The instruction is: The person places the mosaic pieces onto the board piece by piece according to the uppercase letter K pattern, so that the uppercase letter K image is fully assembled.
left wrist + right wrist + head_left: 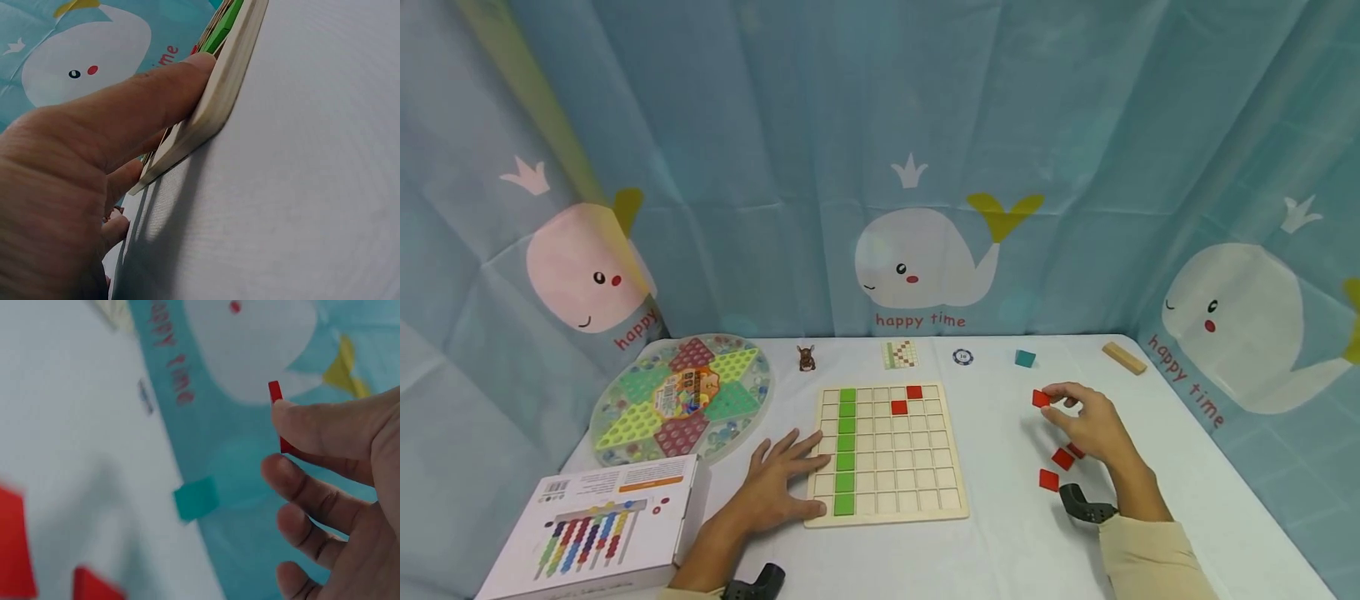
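A square wooden grid board (pixel 913 481) lies in the middle of the table. Green tiles (pixel 846 462) fill one column near its left side, and two red tiles (pixel 899 407) sit in cells toward the top right. My left hand (pixel 775 483) rests on the board's left edge, fingers spread and straight, the thumb on its lower left corner. Over the table to the right, my right hand (pixel 1088 423) pinches a red square tile (pixel 275 392) between thumb and index finger, the other fingers loosely bent. Several loose red tiles (pixel 1049 480) lie below that hand.
A round Chinese checkers board (pixel 752 408) and an abacus box (pixel 613 525) occupy the left side. Along the back are a small mouse figure (pixel 806 358), a pattern card (pixel 900 354), a poker chip (pixel 962 357), a teal block (pixel 1025 357) and a wooden block (pixel 1123 357). Curtains surround the table.
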`<state>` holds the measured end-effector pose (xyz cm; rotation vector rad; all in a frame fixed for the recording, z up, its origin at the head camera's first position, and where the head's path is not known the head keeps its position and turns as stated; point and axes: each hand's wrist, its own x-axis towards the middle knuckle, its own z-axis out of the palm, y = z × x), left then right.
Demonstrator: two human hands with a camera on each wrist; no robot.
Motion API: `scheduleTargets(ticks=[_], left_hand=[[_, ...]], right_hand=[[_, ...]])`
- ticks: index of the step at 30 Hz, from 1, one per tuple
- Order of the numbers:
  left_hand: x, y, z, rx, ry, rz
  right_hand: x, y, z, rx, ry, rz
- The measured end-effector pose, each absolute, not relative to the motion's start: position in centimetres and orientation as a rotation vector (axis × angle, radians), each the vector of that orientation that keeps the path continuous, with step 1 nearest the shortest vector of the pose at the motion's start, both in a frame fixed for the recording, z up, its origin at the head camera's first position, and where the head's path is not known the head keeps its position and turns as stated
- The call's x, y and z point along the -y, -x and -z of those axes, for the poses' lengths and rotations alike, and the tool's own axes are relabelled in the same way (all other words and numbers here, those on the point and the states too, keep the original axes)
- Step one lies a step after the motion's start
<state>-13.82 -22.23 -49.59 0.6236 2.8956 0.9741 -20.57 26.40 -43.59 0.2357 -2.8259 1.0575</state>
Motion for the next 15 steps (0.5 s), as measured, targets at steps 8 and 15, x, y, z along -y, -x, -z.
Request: scheduleTargets(ticks=[8, 15], left_hand=[[22.3, 13.8, 49.7, -2.889, -0.614, -0.982], [22.4, 13.9, 49.6, -2.889, -0.635, -0.979]], right_hand=[[-24.4, 19.1, 40.8, 2.622, -0.407, -1.100], [-22.0, 17.9, 38.8, 2.493, -0.508, -1.155]])
